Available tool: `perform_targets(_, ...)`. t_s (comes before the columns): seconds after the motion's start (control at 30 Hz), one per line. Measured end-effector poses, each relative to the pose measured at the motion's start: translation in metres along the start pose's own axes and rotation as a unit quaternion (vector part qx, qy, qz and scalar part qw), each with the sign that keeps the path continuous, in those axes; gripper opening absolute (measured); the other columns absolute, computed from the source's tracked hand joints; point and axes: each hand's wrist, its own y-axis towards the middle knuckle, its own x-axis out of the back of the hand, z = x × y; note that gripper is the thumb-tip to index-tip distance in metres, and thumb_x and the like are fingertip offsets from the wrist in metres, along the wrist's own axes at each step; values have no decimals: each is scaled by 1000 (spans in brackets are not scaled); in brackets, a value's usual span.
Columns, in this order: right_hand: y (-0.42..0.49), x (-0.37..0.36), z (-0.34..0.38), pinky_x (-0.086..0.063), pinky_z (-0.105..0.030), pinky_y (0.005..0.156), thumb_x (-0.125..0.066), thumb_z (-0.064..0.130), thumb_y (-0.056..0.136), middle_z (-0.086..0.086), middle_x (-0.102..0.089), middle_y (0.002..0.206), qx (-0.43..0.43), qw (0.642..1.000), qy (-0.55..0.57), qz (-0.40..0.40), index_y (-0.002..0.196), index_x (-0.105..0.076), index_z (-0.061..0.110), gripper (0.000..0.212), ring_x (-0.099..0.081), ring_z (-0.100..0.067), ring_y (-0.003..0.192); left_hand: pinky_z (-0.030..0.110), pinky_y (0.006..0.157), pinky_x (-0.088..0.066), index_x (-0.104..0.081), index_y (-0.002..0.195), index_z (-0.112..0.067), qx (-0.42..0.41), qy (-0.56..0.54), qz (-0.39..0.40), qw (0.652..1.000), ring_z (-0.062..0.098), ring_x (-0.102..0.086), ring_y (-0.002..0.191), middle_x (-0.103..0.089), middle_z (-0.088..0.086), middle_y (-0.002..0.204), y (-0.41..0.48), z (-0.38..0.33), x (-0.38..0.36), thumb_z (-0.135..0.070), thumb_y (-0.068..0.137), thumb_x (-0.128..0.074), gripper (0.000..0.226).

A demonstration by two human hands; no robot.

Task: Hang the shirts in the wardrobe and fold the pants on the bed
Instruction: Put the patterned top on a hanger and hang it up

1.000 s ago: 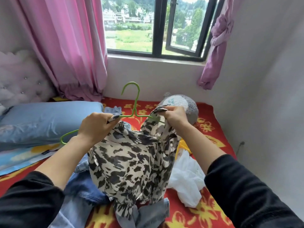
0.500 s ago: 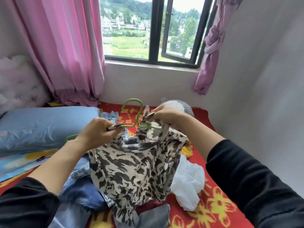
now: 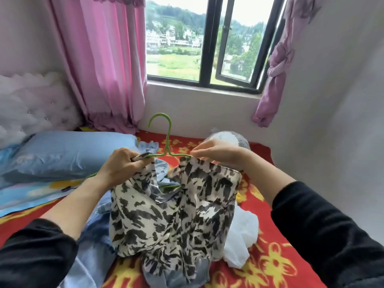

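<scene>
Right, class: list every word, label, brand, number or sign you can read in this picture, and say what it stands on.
Nothing in this view can be read as text.
On the grey stuffed object behind the right hand: faint bluish marks on a pale patch, too blurred to read.
On the patterned shirt, the green hanger and the blue pillow: no lettering shows.

Daylight comes through a black-framed window [image 3: 207, 44] flanked by pink curtains [image 3: 104, 59] in pale walls [image 3: 332, 100].
</scene>
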Motion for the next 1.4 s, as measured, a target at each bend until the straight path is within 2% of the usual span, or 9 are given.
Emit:
perform_targets(0.13,-37,5,-52,-51,-35,85,-57,60,84,-16,-70,94,-21,995,48,-85,89,-70,1,60,-66,-12,91,24,41,-19,-34,43,-15,61,-18,-47,997,7,-24,39,-27,-9,40,-22,-8,7,-53,77,-65,60)
perform_targets(0.2,-54,5,-76,-50,-43,95,-63,53,84,-12,-66,118,-42,980,167,-101,102,-73,14,44,-62,-24,109,23,40,-18,-33,43,-15,77,-27,-68,994,7,-23,38,-25,-9,40,-34,-17,8,-51,78,-65,60)
perform_targets(0.3,-67,3,-87,-54,-28,74,-65,36,88,-3,-74,96,2,947,294,-130,88,-77,19,20,-68,-15,87,21,39,-18,-34,41,-16,96,-26,-83,992,7,-23,37,-25,-9,39,-49,-32,8,-50,80,-65,61)
perform_targets(0.47,-75,1,-76,-57,-33,78,-66,23,89,-7,-75,86,40,946,179,-267,89,-76,11,15,-70,-18,80,26,47,-22,-38,40,-15,164,-33,-111,980,11,-27,36,-30,-8,38,-78,-61,0,-48,81,-65,60)
perform_targets(0.63,-85,-13,-46,-40,-18,78,-65,23,89,6,-65,87,145,868,101,-463,94,-76,9,18,-56,-13,88,28,47,-30,-52,38,-15,260,74,-107,957,17,-45,41,-42,-3,33,-88,-86,-1,-45,88,-57,59)
perform_targets(0.8,-95,-20,-39,-47,-19,55,-70,21,87,7,-70,68,160,938,220,-215,82,-77,14,11,-58,-1,58,32,57,-40,-56,54,-6,278,95,-130,947,30,-59,64,-60,12,57,-82,-106,8,-50,89,-54,56)
perform_targets(1.0,-88,-55,-48,-40,-13,51,-74,23,83,5,-65,63,110,974,188,-63,83,-78,15,9,-46,1,50,29,49,-31,-42,44,-14,217,86,-124,965,20,-45,42,-39,-5,35,-84,-123,8,-54,83,-60,60)
perform_targets(1.23,-78,-38,-20,-45,-28,73,-69,21,78,1,-63,86,123,903,82,-403,86,-65,13,12,-57,-13,79,30,47,-20,-35,39,-17,159,48,-169,972,12,-28,34,-26,-5,33,-87,-117,34,-53,83,-63,63)
perform_targets(1.4,-70,-26,41,-29,-33,92,-65,40,82,5,-60,118,275,909,-94,-298,115,-62,24,37,-44,-13,113,28,46,-28,-52,50,-16,98,49,-164,980,8,-35,38,-41,-7,37,-77,-126,51,-63,76,-64,55)
